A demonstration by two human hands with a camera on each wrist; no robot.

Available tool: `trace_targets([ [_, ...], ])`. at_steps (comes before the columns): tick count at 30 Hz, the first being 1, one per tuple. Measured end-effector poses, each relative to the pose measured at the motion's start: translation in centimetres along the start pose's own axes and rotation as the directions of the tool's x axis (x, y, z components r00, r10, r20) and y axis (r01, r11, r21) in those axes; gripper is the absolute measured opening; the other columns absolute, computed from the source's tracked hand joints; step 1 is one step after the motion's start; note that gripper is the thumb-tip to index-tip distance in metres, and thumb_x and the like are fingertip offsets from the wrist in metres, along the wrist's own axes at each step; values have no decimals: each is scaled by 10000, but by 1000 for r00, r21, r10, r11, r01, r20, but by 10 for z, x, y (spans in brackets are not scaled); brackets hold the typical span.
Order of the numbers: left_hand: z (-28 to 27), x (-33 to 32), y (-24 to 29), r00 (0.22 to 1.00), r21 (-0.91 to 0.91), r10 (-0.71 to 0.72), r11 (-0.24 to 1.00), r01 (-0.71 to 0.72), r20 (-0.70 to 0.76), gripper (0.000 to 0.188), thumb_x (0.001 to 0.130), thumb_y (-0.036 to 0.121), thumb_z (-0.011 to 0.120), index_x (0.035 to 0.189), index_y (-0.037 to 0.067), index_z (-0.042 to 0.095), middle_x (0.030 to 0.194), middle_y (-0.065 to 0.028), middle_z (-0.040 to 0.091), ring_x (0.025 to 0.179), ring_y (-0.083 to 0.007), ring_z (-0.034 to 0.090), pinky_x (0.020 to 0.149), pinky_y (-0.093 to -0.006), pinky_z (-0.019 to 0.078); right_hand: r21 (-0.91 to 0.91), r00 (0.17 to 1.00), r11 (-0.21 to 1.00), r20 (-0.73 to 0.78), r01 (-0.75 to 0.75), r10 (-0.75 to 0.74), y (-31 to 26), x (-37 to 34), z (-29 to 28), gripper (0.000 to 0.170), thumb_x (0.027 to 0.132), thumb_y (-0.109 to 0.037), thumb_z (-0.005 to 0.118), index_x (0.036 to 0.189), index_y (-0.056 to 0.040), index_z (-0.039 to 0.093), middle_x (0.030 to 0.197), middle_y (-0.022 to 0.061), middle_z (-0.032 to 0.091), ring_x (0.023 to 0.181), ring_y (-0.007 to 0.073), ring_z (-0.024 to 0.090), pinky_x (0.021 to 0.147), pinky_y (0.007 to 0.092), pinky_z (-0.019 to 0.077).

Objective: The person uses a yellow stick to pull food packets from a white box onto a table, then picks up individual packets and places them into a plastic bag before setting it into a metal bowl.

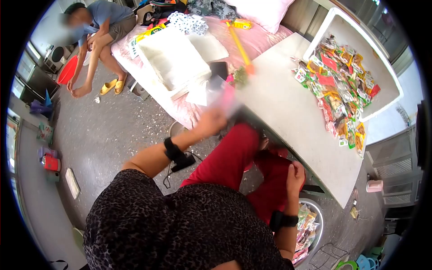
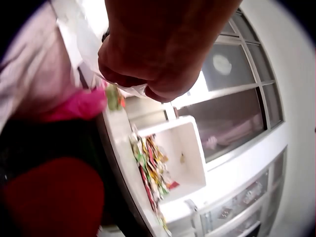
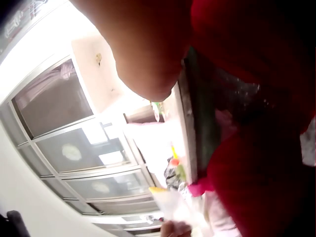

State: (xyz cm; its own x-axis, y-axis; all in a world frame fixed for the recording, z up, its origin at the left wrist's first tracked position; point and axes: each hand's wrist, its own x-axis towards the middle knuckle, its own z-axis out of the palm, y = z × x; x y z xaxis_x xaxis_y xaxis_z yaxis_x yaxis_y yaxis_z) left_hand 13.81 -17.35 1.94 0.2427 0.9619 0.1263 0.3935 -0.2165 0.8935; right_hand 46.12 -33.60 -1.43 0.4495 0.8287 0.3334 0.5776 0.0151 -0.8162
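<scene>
Left hand (image 1: 210, 122), gripping a clear plastic bag (image 1: 221, 95) near the table's left end; right hand (image 1: 294, 178), beside red trousers (image 1: 227, 155), grip indeterminable. Table (image 1: 288, 103); white foam box (image 1: 382, 85), far right; packets (image 1: 335, 92), spilling leftward.

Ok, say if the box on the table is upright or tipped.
Tipped: packets spill from the box through its open side onto the table.
</scene>
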Motion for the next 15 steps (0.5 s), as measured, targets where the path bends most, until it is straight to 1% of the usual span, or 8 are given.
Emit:
trace_targets([
  [2, 39, -24, 4, 978, -240, 163, 962, -127, 134, 74, 728, 15, 510, 667, 41, 478, 624, 18, 453, 586, -60, 433, 517, -204, 367, 331, 990, 940, 134, -78, 35, -26, 5, 20, 116, 767, -61, 536, 861, 9, 533, 846, 51, 540, 750, 107, 502, 684, 218, 411],
  [3, 50, -35, 20, 961, -234, 199, 960, -153, 192, 65, 719, 12, 512, 669, 37, 479, 622, 0, 464, 588, -67, 438, 526, -213, 372, 374, 972, 907, 197, -196, 128, -29, 4, 32, 142, 778, -64, 531, 905, -1, 522, 858, 52, 543, 752, 109, 506, 663, 222, 422],
  [4, 60, -44, 36, 955, -146, 124, 985, -87, 268, 68, 713, 20, 518, 663, 34, 474, 621, -20, 477, 590, -78, 445, 539, -221, 377, 503, 913, 773, 328, -387, 243, -58, 4, 37, 203, 785, -84, 530, 971, -11, 495, 880, 60, 542, 775, 119, 519, 649, 234, 439],
  [6, 84, -51, 41, 923, -222, 187, 968, -115, 338, 81, 711, 35, 525, 658, 28, 464, 617, -40, 489, 581, -93, 450, 538, -230, 381, 515, 800, 631, 507, -580, 322, -75, 7, 52, 251, 797, -150, 526, 1000, -14, 469, 902, 56, 534, 769, 127, 531, 630, 241, 456],
  [9, 113, -56, 39, 900, -268, 262, 948, -172, 348, 91, 735, 51, 517, 664, 36, 463, 601, -32, 484, 547, -96, 448, 509, -225, 372, 570, 779, 574, 589, -588, 213, -51, 4, 79, 157, 800, -148, 516, 912, -39, 501, 802, 14, 523, 691, 87, 505, 585, 215, 441],
  [12, 115, -56, 47, 813, -457, -30, 815, 357, 581, 87, 768, 78, 503, 690, 52, 473, 584, -24, 474, 510, -91, 436, 472, -213, 349, 631, 757, 444, 621, -637, 202, -36, 0, 84, 114, 804, -160, 513, 855, -59, 512, 746, 2, 517, 666, 81, 498, 551, 208, 437],
  [13, 117, -55, 43, 802, -437, -39, 822, 366, 597, 69, 795, 90, 481, 734, 62, 465, 571, -16, 457, 485, -86, 420, 451, -200, 324, 620, 738, 407, 614, -670, 280, -50, -1, 74, 111, 806, -173, 515, 842, -69, 506, 742, 2, 517, 666, 84, 504, 536, 214, 438],
  [15, 115, -55, 39, 774, -479, -6, 782, 398, 634, 67, 802, 97, 478, 751, 60, 452, 565, -19, 451, 479, -90, 412, 445, -204, 321, 622, 706, 340, 657, -706, 266, -47, -4, 69, 116, 806, -187, 517, 853, -83, 496, 760, 1, 524, 675, 91, 512, 564, 220, 441],
])
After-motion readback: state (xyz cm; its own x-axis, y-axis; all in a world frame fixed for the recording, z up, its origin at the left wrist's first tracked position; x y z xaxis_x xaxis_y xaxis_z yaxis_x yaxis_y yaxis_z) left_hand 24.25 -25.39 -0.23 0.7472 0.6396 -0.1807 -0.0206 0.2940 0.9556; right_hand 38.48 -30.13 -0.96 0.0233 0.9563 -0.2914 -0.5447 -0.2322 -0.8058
